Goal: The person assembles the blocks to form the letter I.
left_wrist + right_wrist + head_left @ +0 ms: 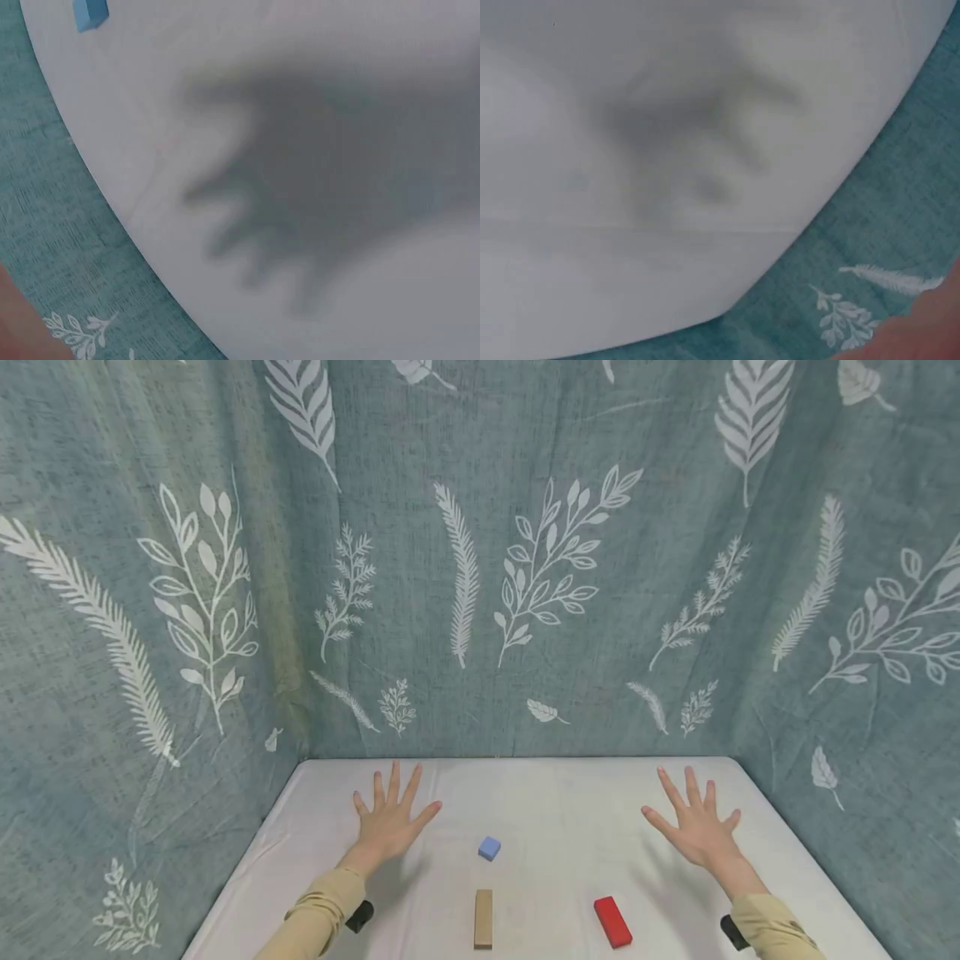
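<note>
My left hand (388, 827) is held over the left side of the white table, fingers straight and spread wide, holding nothing. Over the right side, my right hand (702, 835) has its fingers spread the same way and is likewise without anything in it. Between them lies a small blue block (489, 848), nearest to the left hand; it also shows at the top of the left wrist view (91, 13). Closer to me is an upright-pointing tan wooden block (483, 919). A red block (612, 922) lies slanted to its right, on the right hand's side.
The white table (555, 802) is bordered at the back and sides by a teal curtain (405, 610) with white leaf prints. Soft shadows of the hands fall on the cloth in both wrist views. Dark wrist cameras sit under both beige sleeves (330, 902).
</note>
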A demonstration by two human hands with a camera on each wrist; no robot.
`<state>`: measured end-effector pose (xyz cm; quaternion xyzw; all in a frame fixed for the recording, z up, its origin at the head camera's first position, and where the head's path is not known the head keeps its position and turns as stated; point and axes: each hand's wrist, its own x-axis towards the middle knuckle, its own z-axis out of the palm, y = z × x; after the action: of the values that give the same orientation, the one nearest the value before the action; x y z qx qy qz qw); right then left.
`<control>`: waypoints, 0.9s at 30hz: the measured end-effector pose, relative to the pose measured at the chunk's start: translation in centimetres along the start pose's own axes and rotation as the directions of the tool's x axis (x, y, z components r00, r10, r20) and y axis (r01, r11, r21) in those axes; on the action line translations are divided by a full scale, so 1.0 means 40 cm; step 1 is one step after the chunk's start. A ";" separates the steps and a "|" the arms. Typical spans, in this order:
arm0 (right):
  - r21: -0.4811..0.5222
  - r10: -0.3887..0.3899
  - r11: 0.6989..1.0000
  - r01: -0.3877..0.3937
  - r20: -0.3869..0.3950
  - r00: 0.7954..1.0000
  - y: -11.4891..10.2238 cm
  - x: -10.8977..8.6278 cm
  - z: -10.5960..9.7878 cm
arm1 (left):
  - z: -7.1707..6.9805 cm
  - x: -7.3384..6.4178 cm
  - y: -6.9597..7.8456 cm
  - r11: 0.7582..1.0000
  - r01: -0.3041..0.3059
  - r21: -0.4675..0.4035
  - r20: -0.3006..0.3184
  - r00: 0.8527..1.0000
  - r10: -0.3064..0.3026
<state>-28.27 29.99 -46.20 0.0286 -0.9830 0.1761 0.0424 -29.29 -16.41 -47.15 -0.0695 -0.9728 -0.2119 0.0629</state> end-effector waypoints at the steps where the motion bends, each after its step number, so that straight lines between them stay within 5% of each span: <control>1: 0.002 -0.007 1.000 0.007 0.003 1.000 -0.003 -0.001 0.001 | 0.001 0.000 0.004 1.000 -0.008 0.001 -0.002 1.000 0.008; 15: 0.125 -0.118 0.986 0.111 0.048 0.992 -0.044 -0.024 0.016 | 0.018 -0.008 0.058 0.993 -0.077 -0.086 0.027 0.996 0.079; 27: 0.272 -0.176 0.953 0.136 0.126 0.976 -0.059 -0.039 0.041 | 0.037 -0.028 0.088 0.964 -0.154 -0.218 0.033 0.986 0.165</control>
<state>-26.66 27.30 -47.06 0.1247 -0.9463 0.2976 -0.0215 -27.75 -12.73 -47.23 -0.1593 -0.9368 -0.3079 0.0472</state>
